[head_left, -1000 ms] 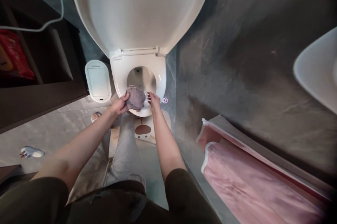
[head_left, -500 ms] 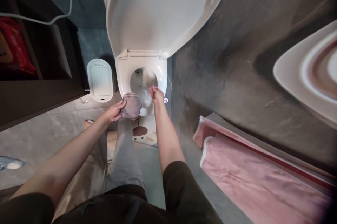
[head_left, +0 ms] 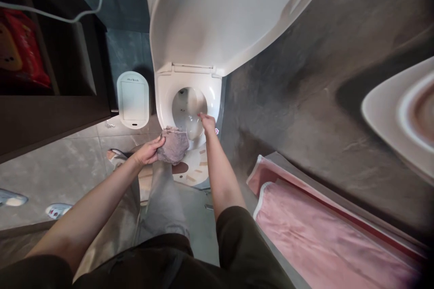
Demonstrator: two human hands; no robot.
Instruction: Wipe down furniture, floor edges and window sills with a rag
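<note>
Inspection from the head-worn view finds the left grip [head_left: 147, 151] closed around a bunched mauve-grey fabric cloth [head_left: 172, 146], positioned at the front of a white plastic toilet seat [head_left: 163, 99]. Whether the cloth touches the seat cannot be confirmed. Bunching probably gives the grip a firm hold and keeps the fabric compact. The right grip [head_left: 208, 123] holds nothing: its fingers are extended and narrowly together, reaching over the seat's inner edge toward the white ceramic toilet bowl [head_left: 186, 110]. Its fingertips appear to sit at or just above that edge, though the exact contact is unclear. The white toilet lid [head_left: 220, 17] stands raised, which leaves the seat opening accessible to both hands. A white oval plastic bin [head_left: 133, 99] stands just left of the seat, close to the toilet where it can be reached easily. A dark wooden shelf unit [head_left: 50, 117] carrying a red packet [head_left: 20, 49] occupies the left side. A pink towel with white edging [head_left: 322, 239] and a white ceramic washbasin [head_left: 396, 117] lie well apart to the right, beyond the hands' immediate area.
</note>
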